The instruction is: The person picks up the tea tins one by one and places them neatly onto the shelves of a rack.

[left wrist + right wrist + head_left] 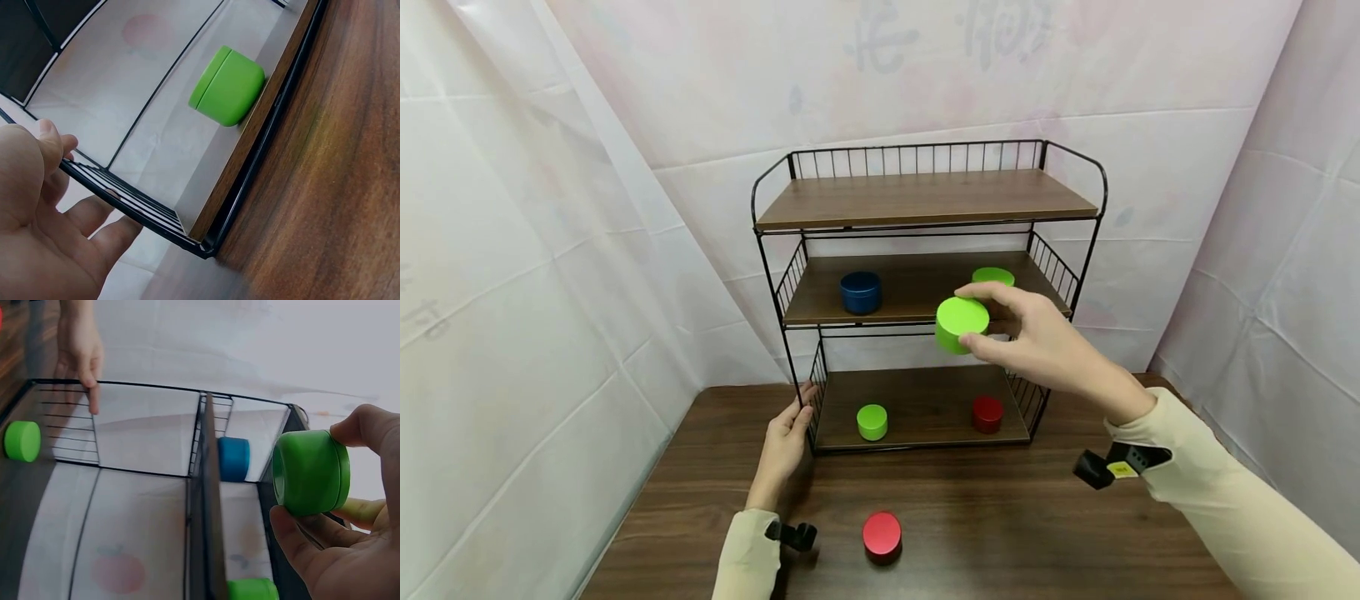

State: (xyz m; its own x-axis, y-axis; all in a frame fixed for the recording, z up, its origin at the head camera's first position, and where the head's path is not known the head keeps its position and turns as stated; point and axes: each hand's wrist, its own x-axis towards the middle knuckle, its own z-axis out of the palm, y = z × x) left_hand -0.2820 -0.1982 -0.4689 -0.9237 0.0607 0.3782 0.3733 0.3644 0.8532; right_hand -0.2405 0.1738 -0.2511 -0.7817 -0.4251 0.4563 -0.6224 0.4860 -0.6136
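My right hand (1037, 337) pinches a round lime-green tin (961, 325) between thumb and fingers, in front of the middle shelf of a three-tier rack (925, 196). In the right wrist view the held tin (312, 472) is tilted on its side. My left hand (786, 442) grips the black wire side (131, 203) at the rack's lower left, thumb and fingers on either side of it. Near that hand a green tin (872, 422) stands on the bottom shelf. Behind the right hand another green tin (993, 275) is partly hidden on the middle shelf.
A blue tin (861, 292) stands on the middle shelf's left part. On the bottom shelf's right is a dark red tin (987, 414). A red tin (882, 537) sits on the wooden table (1000, 525) before the rack. White cloth (587, 250) hangs around.
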